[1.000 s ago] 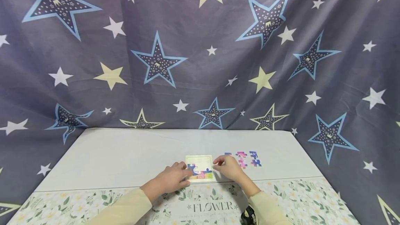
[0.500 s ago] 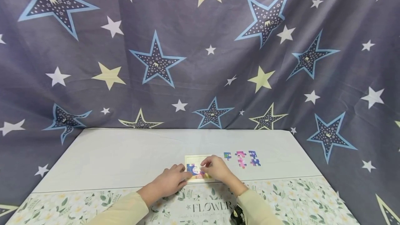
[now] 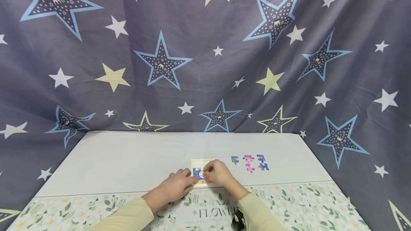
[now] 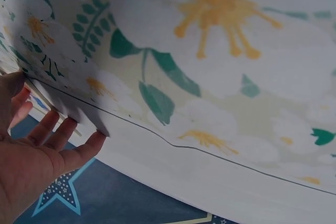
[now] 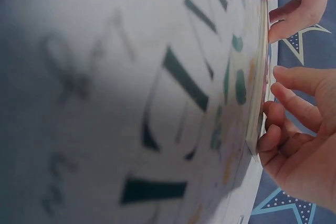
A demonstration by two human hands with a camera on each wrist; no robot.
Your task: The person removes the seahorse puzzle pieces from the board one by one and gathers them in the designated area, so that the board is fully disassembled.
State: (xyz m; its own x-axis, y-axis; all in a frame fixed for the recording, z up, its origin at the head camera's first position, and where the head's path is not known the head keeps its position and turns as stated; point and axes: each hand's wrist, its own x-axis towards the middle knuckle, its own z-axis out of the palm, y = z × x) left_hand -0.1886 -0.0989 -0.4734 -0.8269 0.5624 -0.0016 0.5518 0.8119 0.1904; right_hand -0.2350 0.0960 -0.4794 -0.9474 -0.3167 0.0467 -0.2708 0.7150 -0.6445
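Observation:
A shallow, light-coloured puzzle tray [image 3: 195,163] lies flat near the front of the white surface, partly filled with jigsaw pieces [image 3: 197,171] in blue, pink and yellow. At its left side, my left hand [image 3: 176,184] rests with fingers loosely spread. Its forefinger touches the tray's left part, and its thumb is by the near left corner. Over the tray's right half, my right hand [image 3: 221,174] has bent fingers, thumb and forefinger tips close together at the pieces. Whether a piece is between those tips is hidden. Several fingers [image 5: 269,139] of this hand rest by the tray's edge.
To the right of the tray lie loose jigsaw pieces: a small blue-green one [image 3: 235,160], pink ones [image 3: 249,163] and blue-purple ones [image 3: 262,162]. A flower-printed cloth [image 3: 289,202] covers the front. Behind the table hangs a star-patterned curtain [image 3: 205,63].
My right hand has moved left from beside the tray's right edge to over its pieces, uncovering the small blue-green piece on the table. My left hand stays at the tray's left side.

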